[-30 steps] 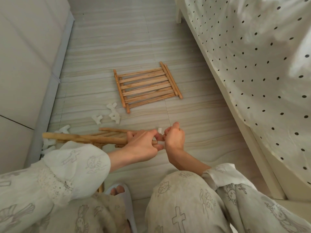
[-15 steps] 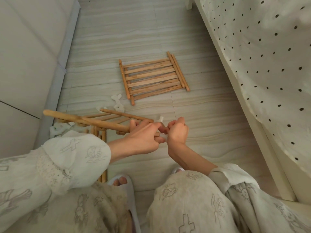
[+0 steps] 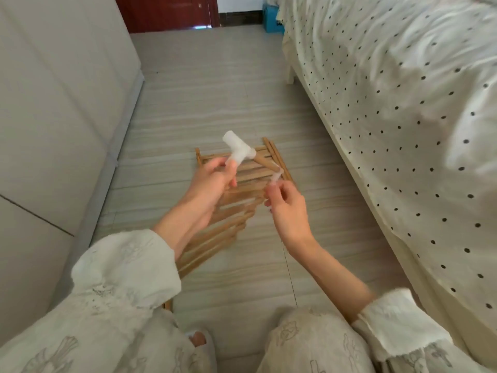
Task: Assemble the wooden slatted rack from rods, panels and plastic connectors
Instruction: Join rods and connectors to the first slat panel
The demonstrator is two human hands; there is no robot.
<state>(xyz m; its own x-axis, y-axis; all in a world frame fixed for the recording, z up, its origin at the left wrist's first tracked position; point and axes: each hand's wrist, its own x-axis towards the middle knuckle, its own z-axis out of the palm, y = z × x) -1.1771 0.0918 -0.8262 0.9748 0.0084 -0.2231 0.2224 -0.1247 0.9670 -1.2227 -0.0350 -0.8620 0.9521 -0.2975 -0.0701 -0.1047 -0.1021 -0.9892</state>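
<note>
My left hand (image 3: 212, 181) holds up a wooden slatted panel (image 3: 228, 219) that slants from under my left sleeve toward the middle of the view. Its fingers grip the stem of a white T-shaped plastic connector (image 3: 236, 148) at the panel's top corner. A short wooden rod (image 3: 265, 161) runs from that connector down to the right. At the rod's other end my right hand (image 3: 287, 205) pinches a smaller white connector (image 3: 277, 176). A second slatted panel (image 3: 279, 157) lies flat on the floor behind, mostly hidden by the held one.
A bed with a dotted cream sheet (image 3: 390, 130) fills the right side. A white cabinet (image 3: 59, 117) lines the left. Striped floor tiles (image 3: 209, 98) run to a dark red door (image 3: 166, 12) and a blue box (image 3: 271, 20). My slippered foot (image 3: 199, 340) is below.
The panel with its rods has been lifted off the floor and tilted up in front of me. The T-shaped connector now stands at its top. The view has swung up toward the door.
</note>
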